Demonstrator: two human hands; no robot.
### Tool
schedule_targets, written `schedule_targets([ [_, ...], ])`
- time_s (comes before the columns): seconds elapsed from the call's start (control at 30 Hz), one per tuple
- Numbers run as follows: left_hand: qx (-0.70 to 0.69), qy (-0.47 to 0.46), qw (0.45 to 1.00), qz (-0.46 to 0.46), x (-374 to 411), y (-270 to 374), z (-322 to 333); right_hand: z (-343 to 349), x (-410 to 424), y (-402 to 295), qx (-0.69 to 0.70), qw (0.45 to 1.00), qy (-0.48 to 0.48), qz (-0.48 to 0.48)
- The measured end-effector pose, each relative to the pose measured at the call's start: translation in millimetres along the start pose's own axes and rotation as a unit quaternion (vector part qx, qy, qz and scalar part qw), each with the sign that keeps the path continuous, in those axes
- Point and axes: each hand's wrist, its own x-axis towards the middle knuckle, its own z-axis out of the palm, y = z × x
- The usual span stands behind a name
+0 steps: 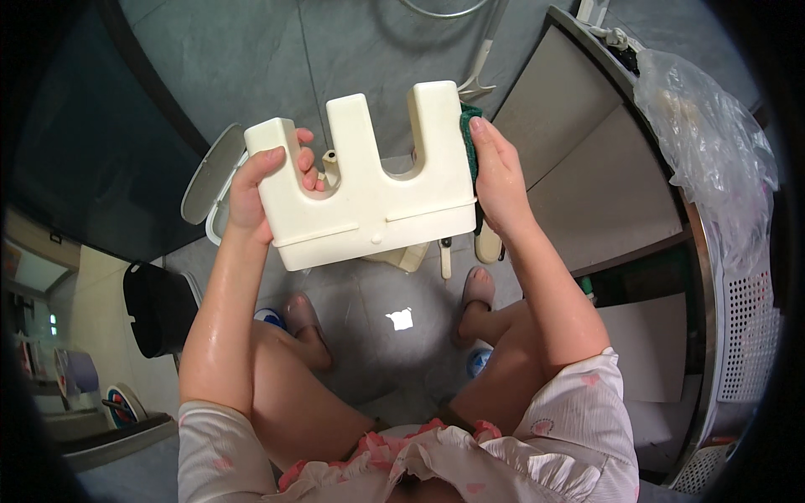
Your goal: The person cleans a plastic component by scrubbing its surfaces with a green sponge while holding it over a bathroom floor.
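A cream plastic housing (390,188) with three upright prongs and a ridged base is held up before me. My left hand (264,176) grips its left prong, with the thumb on the front and the fingers curled through the gap beside it. At the right side, my right hand (500,166) holds a green scouring pad (470,141) pressed against the housing's outer wall. Part of that pad is hidden by my thumb and fingers.
Below the housing, a cream part (409,256) and a brush-like tool (446,259) lie on the grey tiled floor. At left are a lidded bin (217,182) and a black container (157,311). A cabinet (585,132), plastic bag (704,138) and perforated basket (748,339) stand right.
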Motion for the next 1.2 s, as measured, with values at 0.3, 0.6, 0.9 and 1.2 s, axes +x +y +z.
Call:
schedule_targets([
  [0.3, -0.013, 0.132, 0.991, 0.027, 4.7, 1.3, 3.2, 4.0, -10.6, -0.5, -0.363, 0.891, -0.007, -0.272],
  [0.6, -0.02, 0.207, 0.977, 0.054, 7.3, -14.1, 8.0, 89.9, -64.6, 19.7, -0.365, 0.843, -0.166, -0.358],
  [0.9, -0.032, 0.237, 0.971, -0.014, 3.5, -1.0, 3.2, 12.7, 1.3, 34.3, -0.357, 0.862, -0.155, -0.326],
  [1.2, -0.038, 0.281, 0.951, -0.124, 4.5, -6.5, 16.9, 36.0, -6.2, 21.7, -0.258, 0.907, -0.23, -0.24],
])
